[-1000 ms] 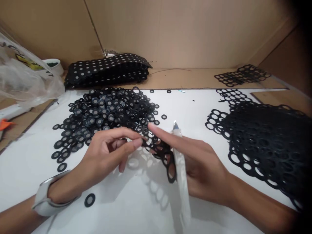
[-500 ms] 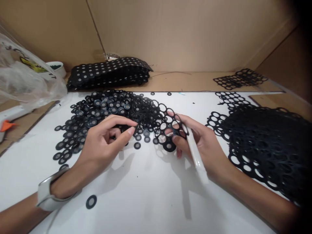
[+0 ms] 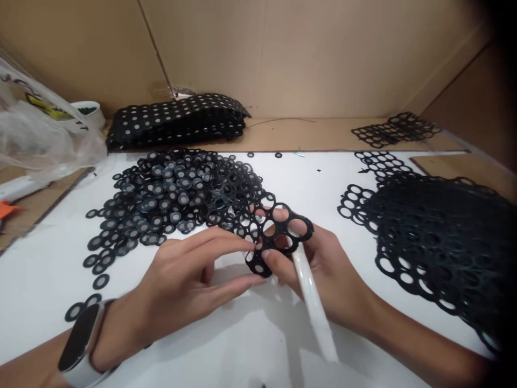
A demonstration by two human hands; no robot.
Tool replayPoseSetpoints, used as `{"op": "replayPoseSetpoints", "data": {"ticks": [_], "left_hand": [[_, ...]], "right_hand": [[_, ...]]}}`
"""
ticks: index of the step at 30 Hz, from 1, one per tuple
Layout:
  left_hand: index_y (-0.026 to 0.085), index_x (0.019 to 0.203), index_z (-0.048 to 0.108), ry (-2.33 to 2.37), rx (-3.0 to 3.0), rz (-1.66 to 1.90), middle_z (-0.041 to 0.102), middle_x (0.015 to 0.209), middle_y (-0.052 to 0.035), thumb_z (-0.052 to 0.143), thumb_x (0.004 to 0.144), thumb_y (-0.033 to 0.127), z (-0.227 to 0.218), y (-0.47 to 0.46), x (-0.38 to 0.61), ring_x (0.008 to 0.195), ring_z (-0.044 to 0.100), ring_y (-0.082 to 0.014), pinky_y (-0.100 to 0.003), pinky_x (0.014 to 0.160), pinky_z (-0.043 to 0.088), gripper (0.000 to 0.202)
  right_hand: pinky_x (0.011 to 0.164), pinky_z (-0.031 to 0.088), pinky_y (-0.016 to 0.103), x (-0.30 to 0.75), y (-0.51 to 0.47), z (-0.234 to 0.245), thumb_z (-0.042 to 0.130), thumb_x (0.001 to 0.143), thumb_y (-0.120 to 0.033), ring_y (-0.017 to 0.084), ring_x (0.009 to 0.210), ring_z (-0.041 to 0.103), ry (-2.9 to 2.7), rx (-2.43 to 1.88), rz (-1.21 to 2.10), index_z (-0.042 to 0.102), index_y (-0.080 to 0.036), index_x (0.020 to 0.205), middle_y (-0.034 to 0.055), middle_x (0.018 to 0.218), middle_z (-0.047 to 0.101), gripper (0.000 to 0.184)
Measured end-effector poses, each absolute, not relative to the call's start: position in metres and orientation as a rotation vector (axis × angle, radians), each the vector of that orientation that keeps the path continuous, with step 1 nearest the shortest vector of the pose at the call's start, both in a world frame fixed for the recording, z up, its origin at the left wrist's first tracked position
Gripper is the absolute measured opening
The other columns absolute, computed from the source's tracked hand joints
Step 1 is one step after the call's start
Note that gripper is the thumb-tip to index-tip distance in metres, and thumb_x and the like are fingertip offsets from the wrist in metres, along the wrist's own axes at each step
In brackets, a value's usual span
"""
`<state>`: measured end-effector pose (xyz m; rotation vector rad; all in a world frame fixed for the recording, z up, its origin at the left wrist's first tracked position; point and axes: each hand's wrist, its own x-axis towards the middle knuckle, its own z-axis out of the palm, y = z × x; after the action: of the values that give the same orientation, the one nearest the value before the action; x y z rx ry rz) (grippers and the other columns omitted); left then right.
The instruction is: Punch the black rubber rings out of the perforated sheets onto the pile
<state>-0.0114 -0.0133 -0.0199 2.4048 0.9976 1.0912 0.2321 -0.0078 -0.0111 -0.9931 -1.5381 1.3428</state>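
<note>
My right hand (image 3: pixel 337 269) grips a small black lattice sheet of joined rings (image 3: pixel 270 243), with a white pen-like tool (image 3: pixel 313 296) held in the same hand and slanting down toward me. My left hand (image 3: pixel 189 275) reaches to the sheet's lower left corner. Its index finger and thumb close on a black ring with a pale centre (image 3: pixel 259 268) there. Behind both hands lies a heap of loose black rings (image 3: pixel 161 196), many with pale centres. The sheet's far left edge overlaps the heap, so where it ends is hard to tell.
On the right, a large stack of black lattice sheets (image 3: pixel 440 231) covers the white table. A rolled dotted black sheet (image 3: pixel 173 118) lies at the cardboard back wall. Far left are a clear plastic bag (image 3: pixel 44 140), a white cup (image 3: pixel 89 116) and a white tool with orange part (image 3: pixel 8 209).
My left hand has moved right and nearer me, from an empty pinch to the sheet's corner ring. The lattice sheet has come closer and tilted flatter, with the white tool lower in my right hand.
</note>
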Motion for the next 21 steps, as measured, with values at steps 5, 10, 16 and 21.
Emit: {"op": "replayPoseSetpoints", "data": {"ticks": [5, 10, 16, 21], "left_hand": [[0.025, 0.129, 0.079, 1.019, 2.398, 1.136, 0.088, 0.115, -0.0035, 0.090, 0.100, 0.029, -0.0168, -0.0148, -0.0099, 0.054, 0.060, -0.0025, -0.015, 0.050, 0.053, 0.031], [0.024, 0.117, 0.083, 1.065, 2.532, 1.129, 0.091, 0.112, -0.0018, 0.082, 0.104, 0.019, -0.0163, -0.0140, -0.0080, 0.064, 0.076, -0.0066, -0.015, 0.059, 0.061, 0.015], [0.025, 0.115, 0.084, 1.064, 2.582, 1.084, 0.091, 0.109, -0.0004, 0.081, 0.104, 0.022, -0.0159, -0.0128, -0.0082, 0.071, 0.081, -0.0089, -0.017, 0.066, 0.064, 0.012], [0.030, 0.117, 0.083, 1.247, 2.412, 1.115, 0.071, 0.067, 0.0092, 0.084, 0.105, 0.036, -0.0168, -0.0132, -0.0082, 0.047, 0.048, -0.0051, -0.023, 0.046, 0.039, 0.013]], "right_hand": [[0.071, 0.058, 0.019, 0.2307, -0.0084, -0.0138, 0.075, 0.099, -0.016, 0.011, 0.078, 0.064, -1.530, -1.008, 1.311, 0.070, -0.021, 0.125, -0.0026, 0.093, 0.067, 0.026], [0.066, 0.052, 0.022, 0.2303, -0.0096, -0.0163, 0.073, 0.103, -0.020, 0.011, 0.075, 0.057, -1.557, -1.028, 1.316, 0.065, -0.020, 0.106, -0.0033, 0.086, 0.059, 0.008], [0.069, 0.050, 0.024, 0.2297, -0.0121, -0.0146, 0.070, 0.103, -0.016, 0.012, 0.078, 0.058, -1.598, -1.020, 1.309, 0.061, -0.021, 0.101, -0.0030, 0.091, 0.061, 0.011], [0.074, 0.060, 0.024, 0.2265, -0.0081, -0.0102, 0.075, 0.102, -0.020, 0.016, 0.090, 0.073, -1.509, -1.060, 1.252, 0.068, -0.020, 0.101, 0.0006, 0.092, 0.067, 0.007]]}}
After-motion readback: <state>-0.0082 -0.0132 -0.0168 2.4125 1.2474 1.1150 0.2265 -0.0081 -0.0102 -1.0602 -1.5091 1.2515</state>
